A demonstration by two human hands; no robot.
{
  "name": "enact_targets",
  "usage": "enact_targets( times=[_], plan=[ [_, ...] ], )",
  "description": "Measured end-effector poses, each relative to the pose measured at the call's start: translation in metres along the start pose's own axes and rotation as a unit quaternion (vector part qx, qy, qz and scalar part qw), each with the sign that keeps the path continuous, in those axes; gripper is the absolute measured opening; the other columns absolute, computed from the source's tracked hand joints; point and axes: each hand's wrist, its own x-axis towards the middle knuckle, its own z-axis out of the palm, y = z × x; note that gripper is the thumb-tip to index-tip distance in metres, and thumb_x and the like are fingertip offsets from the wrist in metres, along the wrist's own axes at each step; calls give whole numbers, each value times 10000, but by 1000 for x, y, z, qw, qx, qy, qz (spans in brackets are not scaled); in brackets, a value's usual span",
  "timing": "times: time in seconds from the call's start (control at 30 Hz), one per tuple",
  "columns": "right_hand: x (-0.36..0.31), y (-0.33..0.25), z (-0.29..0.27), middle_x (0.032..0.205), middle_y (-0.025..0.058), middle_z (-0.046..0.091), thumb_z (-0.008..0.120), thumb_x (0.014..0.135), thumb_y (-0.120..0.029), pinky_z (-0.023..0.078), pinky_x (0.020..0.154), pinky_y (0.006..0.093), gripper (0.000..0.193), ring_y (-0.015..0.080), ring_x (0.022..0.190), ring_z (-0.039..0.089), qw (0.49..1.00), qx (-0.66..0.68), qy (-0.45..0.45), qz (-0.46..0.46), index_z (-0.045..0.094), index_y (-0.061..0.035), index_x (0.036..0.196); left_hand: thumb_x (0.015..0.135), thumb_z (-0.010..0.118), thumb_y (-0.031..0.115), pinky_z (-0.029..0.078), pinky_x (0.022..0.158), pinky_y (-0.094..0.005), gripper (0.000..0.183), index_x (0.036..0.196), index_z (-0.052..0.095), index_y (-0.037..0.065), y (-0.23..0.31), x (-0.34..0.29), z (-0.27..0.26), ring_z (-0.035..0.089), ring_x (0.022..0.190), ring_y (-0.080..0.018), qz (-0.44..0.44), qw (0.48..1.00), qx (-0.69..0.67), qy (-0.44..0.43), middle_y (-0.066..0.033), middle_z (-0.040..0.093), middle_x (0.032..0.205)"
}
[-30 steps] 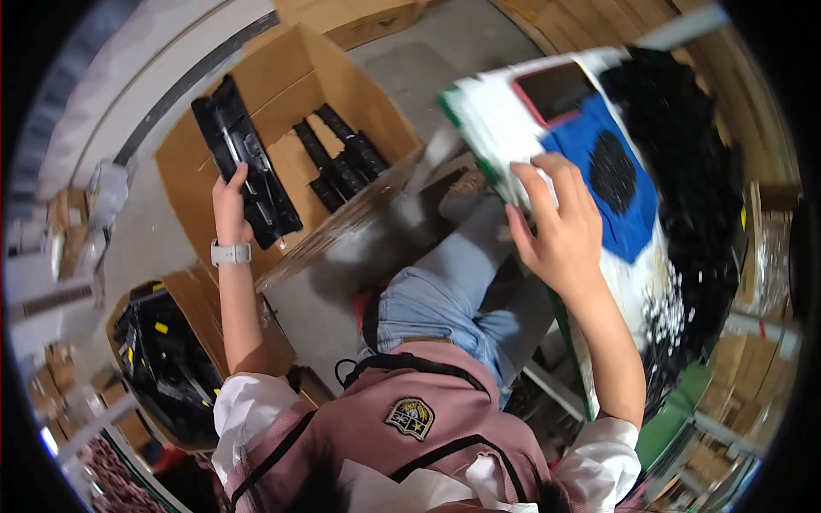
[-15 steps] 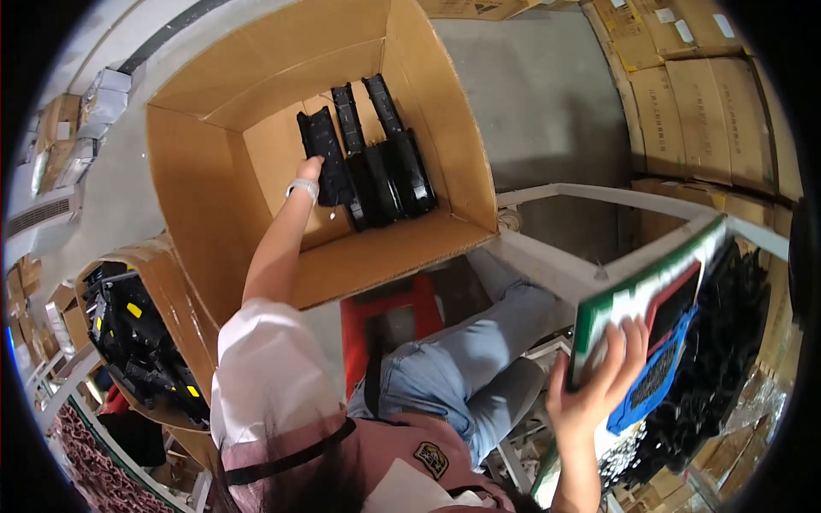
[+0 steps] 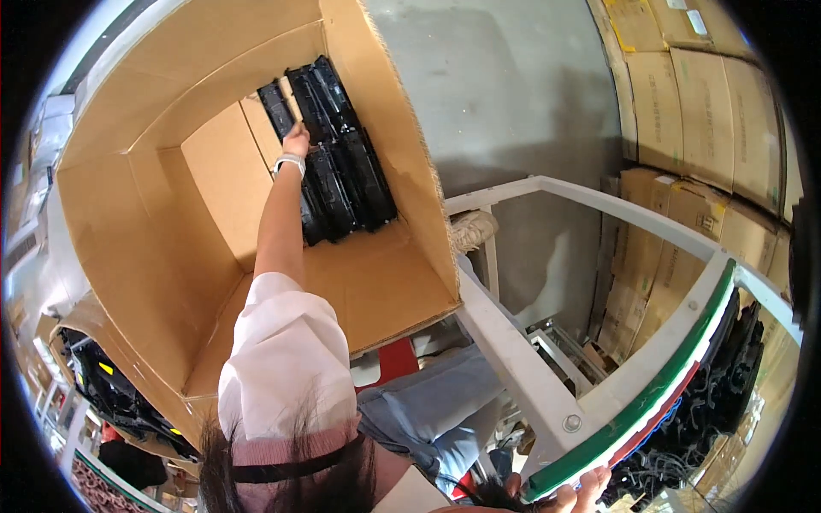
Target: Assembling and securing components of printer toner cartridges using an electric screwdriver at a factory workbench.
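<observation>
My left hand [image 3: 296, 141], with a pale band on its wrist, reaches deep into a large open cardboard box [image 3: 402, 274]. Its fingers are closed at the edge of a black plastic part [image 3: 312, 98]; the fingertips are partly hidden. Several long black plastic parts [image 3: 369, 184] lie side by side in two rows along the box's right side. At the lower edge my right hand [image 3: 581, 494] shows only its fingers and thumb, spread apart over the green and white rim of a worktable [image 3: 629, 445], with nothing seen in them.
A white metal frame [image 3: 522, 376] stands right of the box. Black parts [image 3: 727, 368] are heaped on the worktable at right. Another carton [image 3: 120, 389] of black parts stands at left. Stacked cartons [image 3: 701, 111] line the right wall. A red stool [image 3: 398, 361] shows below the box.
The view has shifted, and the box appears further left. My left hand has moved with the black part toward the others, which lie closer together. My right hand is lower in view.
</observation>
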Motion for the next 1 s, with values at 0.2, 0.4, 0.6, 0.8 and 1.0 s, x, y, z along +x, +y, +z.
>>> enact_targets(
  times=[0.2, 0.4, 0.6, 0.8, 1.0],
  plan=[
    [-11, -24, -5, 1100, 230, 467, 677, 752, -256, 384, 910, 607, 415, 448, 1054, 481, 1000, -15, -22, -6, 524, -46, 1076, 875, 546, 272, 449, 903, -318, 305, 1087, 667, 90, -17, -113, 64, 618, 1020, -248, 11, 954, 218, -208, -129, 680, 1023],
    [39, -44, -37, 925, 218, 524, 731, 583, -198, 427, 849, 564, 515, 368, 890, 534, 970, -36, -239, -9, 568, 25, 1018, 914, 470, 317, 449, 913, -424, 372, 1082, 633, 29, 7, -165, 47, 582, 1032, -364, 188, 857, 344, -335, -191, 635, 1085],
    [-7, -24, -18, 1206, 235, 480, 668, 610, -94, 416, 921, 504, 640, 436, 1183, 436, 999, 4, -12, 30, 473, 12, 1210, 788, 635, 321, 382, 807, -440, 397, 1154, 596, 173, 97, -209, 30, 534, 1036, -170, -177, 903, 150, -361, 16, 597, 1089],
    [-19, -31, -12, 1216, 187, 471, 695, 650, -211, 375, 938, 437, 591, 362, 1191, 429, 995, -32, 94, 8, 484, -39, 1174, 842, 576, 194, 444, 626, -259, 218, 1043, 648, 154, 280, -288, -16, 635, 861, -106, -97, 943, 15, -319, 13, 667, 949],
    [-101, -42, -74, 1152, 180, 497, 709, 681, -178, 408, 891, 428, 496, 321, 1083, 503, 985, 91, 145, -20, 524, -78, 1131, 886, 564, 173, 447, 729, -273, 186, 1053, 620, 110, 409, -437, -60, 605, 930, -120, 83, 933, -119, -330, -7, 650, 975]
  ],
)
